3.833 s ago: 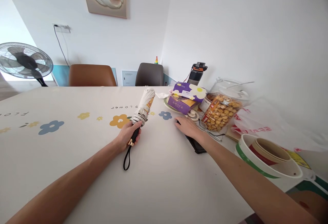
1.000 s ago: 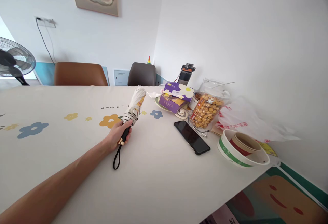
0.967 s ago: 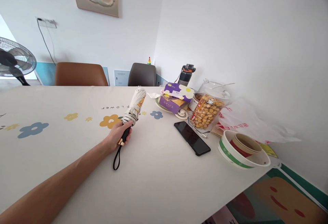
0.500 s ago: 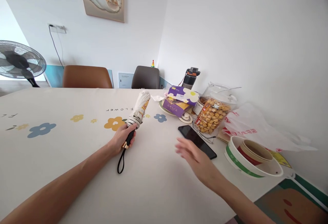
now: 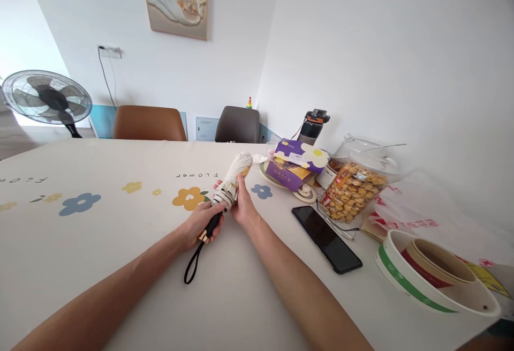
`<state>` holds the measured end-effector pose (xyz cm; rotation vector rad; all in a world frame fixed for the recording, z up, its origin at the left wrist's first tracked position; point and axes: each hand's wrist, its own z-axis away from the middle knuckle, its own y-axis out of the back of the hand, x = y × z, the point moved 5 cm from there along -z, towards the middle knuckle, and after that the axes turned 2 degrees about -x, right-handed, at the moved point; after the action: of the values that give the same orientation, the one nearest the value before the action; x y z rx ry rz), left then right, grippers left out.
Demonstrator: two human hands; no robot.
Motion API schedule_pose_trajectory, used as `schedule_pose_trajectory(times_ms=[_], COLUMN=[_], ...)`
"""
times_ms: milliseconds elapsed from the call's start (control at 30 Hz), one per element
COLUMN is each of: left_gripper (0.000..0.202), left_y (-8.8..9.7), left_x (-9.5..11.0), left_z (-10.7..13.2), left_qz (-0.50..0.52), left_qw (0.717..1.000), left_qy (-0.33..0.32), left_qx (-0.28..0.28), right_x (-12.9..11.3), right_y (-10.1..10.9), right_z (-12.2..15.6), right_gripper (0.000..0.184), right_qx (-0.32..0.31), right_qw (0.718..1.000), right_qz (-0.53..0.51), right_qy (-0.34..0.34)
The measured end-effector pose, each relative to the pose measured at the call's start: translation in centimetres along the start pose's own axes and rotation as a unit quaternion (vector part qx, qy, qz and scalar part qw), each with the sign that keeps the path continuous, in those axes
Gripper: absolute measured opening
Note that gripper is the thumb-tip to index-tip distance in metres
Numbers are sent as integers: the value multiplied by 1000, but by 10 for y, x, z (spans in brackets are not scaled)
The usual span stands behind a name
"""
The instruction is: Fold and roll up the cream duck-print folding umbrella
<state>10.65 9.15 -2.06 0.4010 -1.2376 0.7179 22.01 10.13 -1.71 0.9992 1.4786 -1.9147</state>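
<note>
A folded umbrella (image 5: 240,166) with a white patterned canopy is held over the table, tilted with its top up and away to the right. My left hand (image 5: 203,222) is closed round its black handle, near the gold end from which a black wrist loop hangs. My right hand (image 5: 242,201) is wrapped round the canopy from the right side, just above the handle. Some of its fingertips show on the canopy's left side; the rest of the fingers are hidden behind the umbrella.
A black phone (image 5: 327,238) and eyeglasses (image 5: 339,224) lie to the right. Beyond them are a jar of snacks (image 5: 353,190), purple boxes (image 5: 301,158), a dark bottle (image 5: 313,126), a plastic bag (image 5: 425,214) and a white-and-green bowl (image 5: 409,281). Chairs (image 5: 149,123) stand across the table (image 5: 132,254).
My right hand has moved left from beside the phone and taken hold of the umbrella's canopy. My left hand keeps its grip on the handle. The view has turned slightly left.
</note>
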Motion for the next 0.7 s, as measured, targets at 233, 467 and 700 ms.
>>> schedule_pose_trajectory(times_ms=[233,467,700], left_gripper=[31,23,43], left_y=[-16,-25,-2], left_x=[2,9,14], left_z=[2,10,5], left_qz=[-118,-187,-179], left_qw=[992,982,976], left_qy=[-10,-3,-57], left_qx=[30,15,112], right_x=[9,7,-4], right_y=[13,11,20], right_z=[6,8,5], right_gripper=[25,29,31], right_qx=[89,68,63], right_qw=[990,993,990], right_qz=[-112,-100,-122], right_qy=[14,-10,-15])
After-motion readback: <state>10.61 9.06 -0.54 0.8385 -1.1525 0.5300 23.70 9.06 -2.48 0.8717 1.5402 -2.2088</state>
